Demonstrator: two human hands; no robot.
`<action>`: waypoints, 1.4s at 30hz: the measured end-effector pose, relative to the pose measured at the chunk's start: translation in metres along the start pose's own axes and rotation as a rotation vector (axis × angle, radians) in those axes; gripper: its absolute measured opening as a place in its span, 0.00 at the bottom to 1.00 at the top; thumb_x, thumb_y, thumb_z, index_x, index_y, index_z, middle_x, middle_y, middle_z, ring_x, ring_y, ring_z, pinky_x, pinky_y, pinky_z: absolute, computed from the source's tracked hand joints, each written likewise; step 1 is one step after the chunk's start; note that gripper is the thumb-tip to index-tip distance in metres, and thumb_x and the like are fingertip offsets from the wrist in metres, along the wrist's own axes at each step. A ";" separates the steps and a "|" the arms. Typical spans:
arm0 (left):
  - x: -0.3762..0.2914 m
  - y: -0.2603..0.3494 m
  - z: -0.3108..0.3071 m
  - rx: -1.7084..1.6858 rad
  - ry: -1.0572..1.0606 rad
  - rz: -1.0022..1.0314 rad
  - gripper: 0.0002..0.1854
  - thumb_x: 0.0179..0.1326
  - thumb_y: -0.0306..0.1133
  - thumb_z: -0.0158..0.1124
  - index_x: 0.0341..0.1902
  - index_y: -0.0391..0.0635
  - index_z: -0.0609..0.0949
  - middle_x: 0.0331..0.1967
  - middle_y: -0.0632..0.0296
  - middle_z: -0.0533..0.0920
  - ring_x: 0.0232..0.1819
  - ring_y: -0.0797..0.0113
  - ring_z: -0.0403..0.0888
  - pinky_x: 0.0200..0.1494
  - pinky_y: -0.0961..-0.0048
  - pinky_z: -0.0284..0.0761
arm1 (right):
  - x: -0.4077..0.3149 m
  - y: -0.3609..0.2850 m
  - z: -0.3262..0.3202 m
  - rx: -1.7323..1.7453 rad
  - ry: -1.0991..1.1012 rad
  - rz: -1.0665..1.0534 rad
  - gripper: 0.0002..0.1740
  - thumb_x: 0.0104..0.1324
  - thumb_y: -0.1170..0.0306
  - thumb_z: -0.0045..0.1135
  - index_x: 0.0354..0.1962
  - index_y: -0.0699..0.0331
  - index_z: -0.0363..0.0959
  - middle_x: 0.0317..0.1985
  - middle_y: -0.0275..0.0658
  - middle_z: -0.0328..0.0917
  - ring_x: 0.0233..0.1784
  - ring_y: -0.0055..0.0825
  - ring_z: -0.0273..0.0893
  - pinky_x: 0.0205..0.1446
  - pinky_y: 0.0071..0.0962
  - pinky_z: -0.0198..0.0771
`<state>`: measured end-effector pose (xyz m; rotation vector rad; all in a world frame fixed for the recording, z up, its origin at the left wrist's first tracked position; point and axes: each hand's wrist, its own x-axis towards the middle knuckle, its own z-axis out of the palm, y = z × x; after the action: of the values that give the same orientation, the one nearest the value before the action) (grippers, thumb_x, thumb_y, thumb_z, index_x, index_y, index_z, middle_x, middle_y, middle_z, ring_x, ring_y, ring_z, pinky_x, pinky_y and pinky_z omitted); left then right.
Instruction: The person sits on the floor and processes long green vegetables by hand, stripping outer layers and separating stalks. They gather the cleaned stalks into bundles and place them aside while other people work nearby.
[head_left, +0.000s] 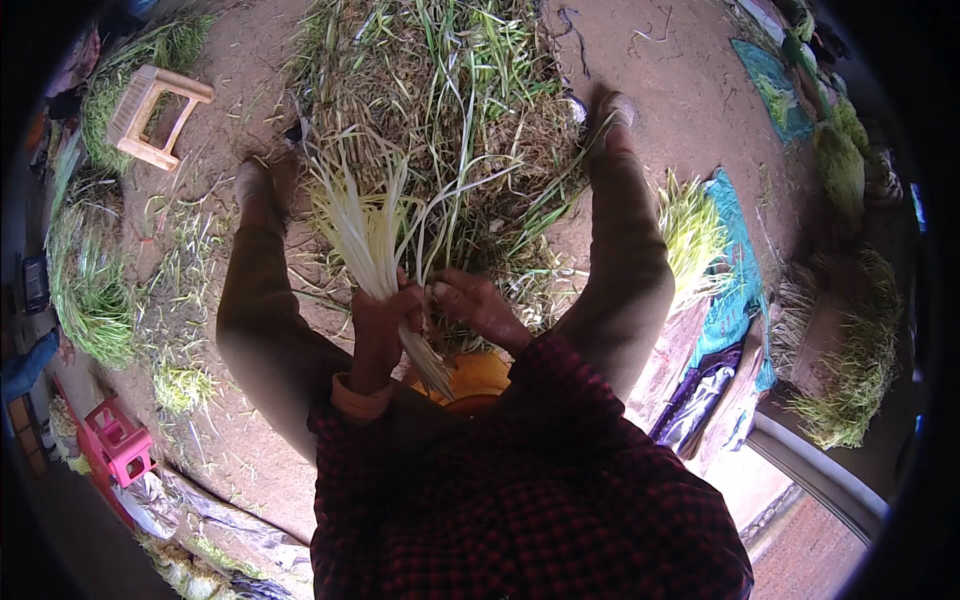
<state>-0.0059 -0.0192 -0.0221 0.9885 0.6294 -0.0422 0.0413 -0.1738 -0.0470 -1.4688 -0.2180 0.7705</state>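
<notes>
My left hand (384, 319) is wrapped around a bundle of long, pale leafy stalks (360, 232), which look like blanched chives. Their white lower ends stick out below my fist. Close beside it, my right hand (480, 306) has its fingertips bent together at the lower part of a few loose pale stalks (427, 244). These loose stalks fan out upward from between my hands. In front of me lies a large heap of green and dry leafy stalks (442, 97). Below my hands, between my thighs, part of an orange-yellow object (476, 375) shows.
A beige plastic stool (161, 112) stands at upper left, a pink stool (120, 441) at lower left. Green bunches (97, 292) lie along the left. Yellow-green stalks (694, 240) rest on a teal sack (731, 277) to my right. At the left rim, another person's blue sleeve (30, 364) shows.
</notes>
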 end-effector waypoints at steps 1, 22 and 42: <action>-0.001 0.001 -0.002 -0.004 -0.003 -0.009 0.12 0.46 0.19 0.60 0.34 0.42 0.70 0.18 0.62 0.73 0.11 0.74 0.68 0.14 0.80 0.64 | 0.001 0.004 0.002 0.036 -0.063 0.005 0.18 0.64 0.60 0.49 0.36 0.69 0.71 0.31 0.41 0.70 0.33 0.27 0.69 0.36 0.28 0.65; 0.000 0.019 -0.025 -0.096 -0.045 -0.060 0.10 0.52 0.24 0.59 0.37 0.42 0.70 0.25 0.56 0.77 0.15 0.78 0.67 0.16 0.84 0.62 | -0.034 0.002 0.004 -0.101 -0.350 0.305 0.12 0.61 0.64 0.47 0.29 0.66 0.69 0.19 0.35 0.67 0.22 0.20 0.67 0.25 0.25 0.63; 0.010 0.045 -0.051 0.050 0.238 0.200 0.08 0.50 0.20 0.57 0.34 0.43 0.71 0.24 0.56 0.77 0.15 0.76 0.68 0.17 0.82 0.62 | -0.072 0.174 -0.039 -1.248 -0.892 0.006 0.07 0.54 0.67 0.49 0.30 0.57 0.73 0.22 0.43 0.74 0.26 0.40 0.76 0.26 0.38 0.70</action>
<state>-0.0077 0.0485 -0.0126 1.1096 0.7464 0.2403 -0.0481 -0.2614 -0.1931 -2.1300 -1.5947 1.3689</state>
